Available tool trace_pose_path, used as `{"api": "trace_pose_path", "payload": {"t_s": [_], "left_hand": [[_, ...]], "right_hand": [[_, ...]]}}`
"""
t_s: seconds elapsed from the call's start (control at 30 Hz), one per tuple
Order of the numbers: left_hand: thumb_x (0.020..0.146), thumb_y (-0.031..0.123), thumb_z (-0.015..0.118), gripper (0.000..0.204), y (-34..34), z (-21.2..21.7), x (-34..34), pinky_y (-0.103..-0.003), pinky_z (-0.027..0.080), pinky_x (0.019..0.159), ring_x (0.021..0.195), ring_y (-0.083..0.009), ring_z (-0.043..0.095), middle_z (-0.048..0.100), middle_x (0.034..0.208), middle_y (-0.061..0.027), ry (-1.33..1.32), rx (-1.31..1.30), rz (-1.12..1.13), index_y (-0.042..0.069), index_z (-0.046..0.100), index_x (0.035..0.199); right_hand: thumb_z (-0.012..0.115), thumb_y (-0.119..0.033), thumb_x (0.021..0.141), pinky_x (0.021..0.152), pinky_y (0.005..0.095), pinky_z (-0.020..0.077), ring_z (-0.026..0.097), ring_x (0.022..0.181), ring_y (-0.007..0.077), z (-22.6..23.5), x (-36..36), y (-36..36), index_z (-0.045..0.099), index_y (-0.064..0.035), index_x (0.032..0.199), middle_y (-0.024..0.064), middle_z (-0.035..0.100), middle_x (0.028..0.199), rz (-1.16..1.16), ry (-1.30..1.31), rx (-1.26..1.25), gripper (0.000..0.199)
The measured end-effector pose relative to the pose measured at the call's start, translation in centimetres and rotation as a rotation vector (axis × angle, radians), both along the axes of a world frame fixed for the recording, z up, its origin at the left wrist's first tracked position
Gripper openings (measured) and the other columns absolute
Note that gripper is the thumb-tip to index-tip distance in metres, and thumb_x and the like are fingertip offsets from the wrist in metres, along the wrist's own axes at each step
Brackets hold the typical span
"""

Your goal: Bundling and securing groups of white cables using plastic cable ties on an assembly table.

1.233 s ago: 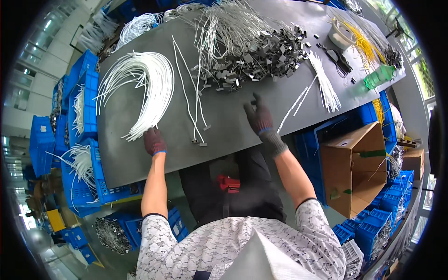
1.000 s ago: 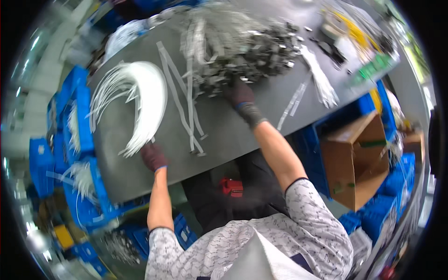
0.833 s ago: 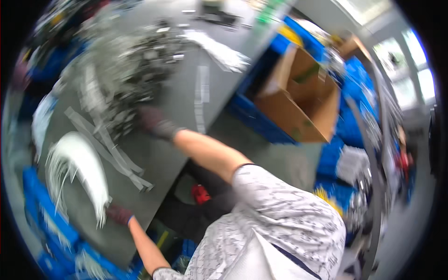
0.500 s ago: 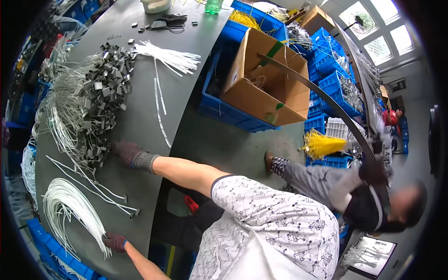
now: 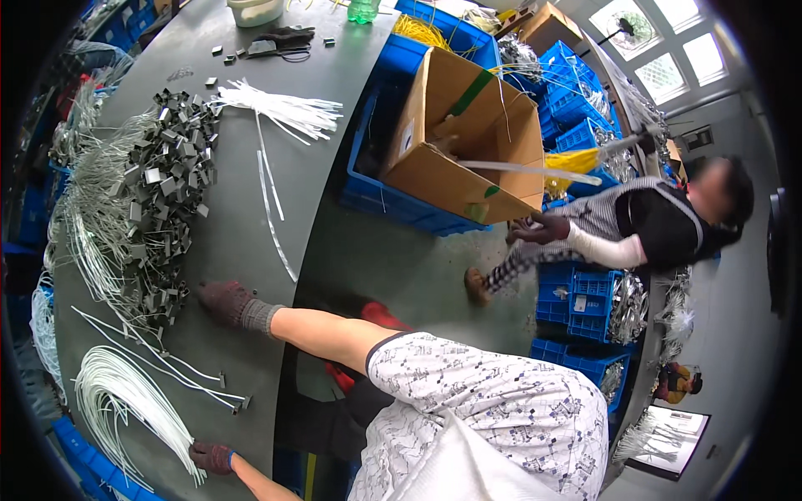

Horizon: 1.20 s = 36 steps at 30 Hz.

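Observation:
My left hand point(image 5: 212, 457), in a dark knitted glove, is closed round the lower end of a curved bundle of thin white wires point(image 5: 125, 376) lying on the grey table point(image 5: 242, 167). My right hand point(image 5: 227, 304), gloved too, lies at the near edge of a large heap of small grey metal blocks point(image 5: 171, 159). Its fingers are blurred, and whether anything is in them cannot be seen. Clear wire loops point(image 5: 96, 200) spread from the heap's far side. A few white wires with metal blocks on their ends point(image 5: 167, 351) lie between my hands.
A bunch of white strips point(image 5: 284, 110) lies beyond the heap. Farther off are a black glove point(image 5: 284, 40), a pale tub point(image 5: 255, 12) and a green bottle point(image 5: 362, 10). A cardboard box point(image 5: 476, 134) stands in a blue crate point(image 5: 359, 192). A co-worker point(image 5: 668, 217) stands at the right.
My right hand has drawn slightly back from the heap of metal blocks. My left hand stays at the wire bundle. The co-worker has straightened up, with a long pale thing over the box.

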<state>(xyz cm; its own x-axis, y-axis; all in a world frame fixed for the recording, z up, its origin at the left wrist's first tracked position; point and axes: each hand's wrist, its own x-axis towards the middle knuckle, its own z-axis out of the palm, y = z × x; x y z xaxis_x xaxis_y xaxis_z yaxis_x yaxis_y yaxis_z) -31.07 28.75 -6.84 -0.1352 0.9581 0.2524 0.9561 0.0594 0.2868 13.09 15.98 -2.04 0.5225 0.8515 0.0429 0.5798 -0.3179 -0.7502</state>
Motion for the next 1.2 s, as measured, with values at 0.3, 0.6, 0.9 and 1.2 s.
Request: {"api": "trace_pose_path", "payload": {"t_s": [0.3, 0.6, 0.9, 1.2], "left_hand": [[0.100, 0.042, 0.053, 0.036, 0.1, -0.6, -0.1, -0.046, 0.053, 0.081, 0.097, -0.0327, 0.066, 0.068, 0.111, -0.0124, 0.103, 0.051, 0.037, 0.014, 0.068, 0.115], [0.097, 0.037, 0.056, 0.035, 3.9, -1.0, -3.5, -0.045, 0.053, 0.083, 0.098, -0.0327, 0.066, 0.068, 0.109, -0.0174, 0.106, -0.154, 0.030, 0.008, 0.070, 0.110], [0.095, 0.017, 0.055, 0.028, 3.0, -0.9, -6.0, -0.039, 0.051, 0.074, 0.076, -0.0315, 0.062, 0.065, 0.083, -0.0168, 0.009, -0.070, -0.475, -0.005, 0.064, 0.110], [0.088, 0.019, 0.064, 0.038, -9.0, 17.3, 0.3, -0.028, 0.044, 0.049, 0.054, -0.0118, 0.053, 0.060, 0.077, -0.0044, -0.406, -0.915, -0.448, 0.001, 0.065, 0.121]], "right_hand": [[0.067, -0.006, 0.076, 0.082, 0.0498, 0.0564, 0.066, 0.101, 0.0443, -1.7, -0.1, 0.8, 0.059, 0.0008, 0.116, 0.0257, 0.062, 0.115, -0.001, 0.009, 0.032, 0.041], [0.066, -0.006, 0.078, 0.084, 0.0502, 0.0559, 0.065, 0.103, 0.0444, 0.2, 0.3, 0.1, 0.058, -0.0010, 0.117, 0.0229, 0.061, 0.117, 0.002, 0.085, -0.026, 0.040], [0.062, -0.007, 0.081, 0.081, 0.0500, 0.0556, 0.065, 0.102, 0.0424, -0.2, 0.2, -0.1, 0.057, -0.0034, 0.117, 0.0216, 0.062, 0.113, -0.008, 0.054, 0.043, 0.036], [0.055, -0.024, 0.092, 0.064, 0.0510, 0.0526, 0.069, 0.081, 0.0387, -5.6, -0.2, 1.4, 0.065, -0.0119, 0.109, 0.0188, 0.068, 0.096, -0.099, -0.261, 0.132, 0.023]]}}
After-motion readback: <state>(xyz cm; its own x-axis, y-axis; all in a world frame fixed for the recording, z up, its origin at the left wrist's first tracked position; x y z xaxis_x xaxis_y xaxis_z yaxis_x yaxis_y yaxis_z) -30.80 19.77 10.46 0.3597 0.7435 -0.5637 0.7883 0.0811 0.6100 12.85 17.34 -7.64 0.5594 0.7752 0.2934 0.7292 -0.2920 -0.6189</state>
